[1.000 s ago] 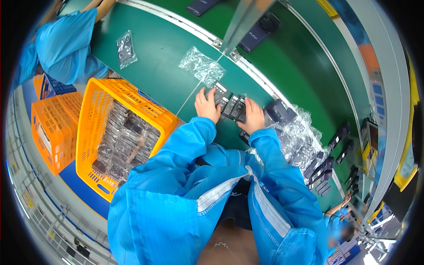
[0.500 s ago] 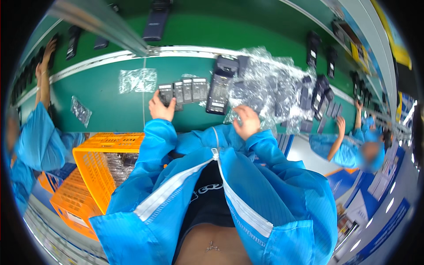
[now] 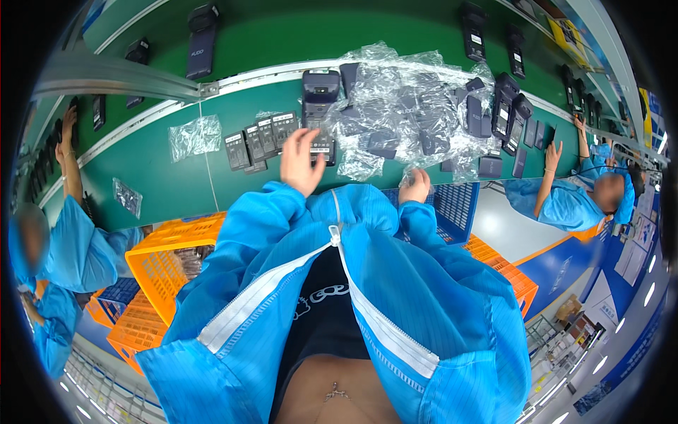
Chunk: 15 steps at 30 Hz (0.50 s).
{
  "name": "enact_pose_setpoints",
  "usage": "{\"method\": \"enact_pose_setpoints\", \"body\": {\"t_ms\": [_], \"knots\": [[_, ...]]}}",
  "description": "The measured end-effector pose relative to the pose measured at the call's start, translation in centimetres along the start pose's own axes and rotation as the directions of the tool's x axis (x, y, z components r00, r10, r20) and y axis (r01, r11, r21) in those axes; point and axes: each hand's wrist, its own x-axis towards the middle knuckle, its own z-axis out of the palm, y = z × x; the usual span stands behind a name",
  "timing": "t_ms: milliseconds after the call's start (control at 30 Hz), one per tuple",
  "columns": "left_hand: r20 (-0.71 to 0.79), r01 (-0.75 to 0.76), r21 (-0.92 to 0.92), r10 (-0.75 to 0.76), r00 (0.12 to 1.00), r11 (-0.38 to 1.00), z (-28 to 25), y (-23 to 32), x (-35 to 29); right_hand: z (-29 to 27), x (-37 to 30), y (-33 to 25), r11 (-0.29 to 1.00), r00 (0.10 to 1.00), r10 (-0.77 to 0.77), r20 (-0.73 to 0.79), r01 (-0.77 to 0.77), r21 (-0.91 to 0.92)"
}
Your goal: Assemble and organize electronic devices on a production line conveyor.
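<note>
My left hand (image 3: pixel 302 167) is spread over the lower end of a dark handheld terminal (image 3: pixel 320 90); its fingers lie at or just over the casing, and I cannot tell how firmly they touch. The terminal lies back side up, with a pale label near its lower end. Left of that hand, several flat, dark, labelled batteries (image 3: pixel 265 134) lie in a slanting row on the green bench. My right hand (image 3: pixel 416 186) is at the bench's near edge with its fingers curled, by clear plastic film; what they hold, if anything, is hidden.
Crumpled clear bags (image 3: pixel 402 106) with dark parts heap beyond my right hand. More terminals (image 3: pixel 503 116) stand right of them. A flat clear bag (image 3: pixel 195 138) lies left. An orange crate (image 3: pixel 166 265) and a blue crate (image 3: pixel 452 212) sit below the edge. Co-workers flank me.
My left hand has left the batteries and moved right to the terminal. My right hand has drawn back from the bags toward the bench edge. The view has shifted somewhat.
</note>
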Motion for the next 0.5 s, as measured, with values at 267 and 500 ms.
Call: {"method": "enact_pose_setpoints", "body": {"t_ms": [267, 500], "knots": [[0.182, -0.266, 0.159, 0.236, 0.955, 0.951, 7.5, 5.5, 7.1, -9.1, 4.4, -5.3, 0.902, 0.907, -0.312, -0.284, 0.377, 0.211], [0.364, -0.100, 0.196, 0.022, 0.931, 0.975, 11.7, 3.4, 10.0, -9.7, 10.3, -8.6, 0.909, 0.931, -0.359, 0.058, 0.363, -0.204]]}}
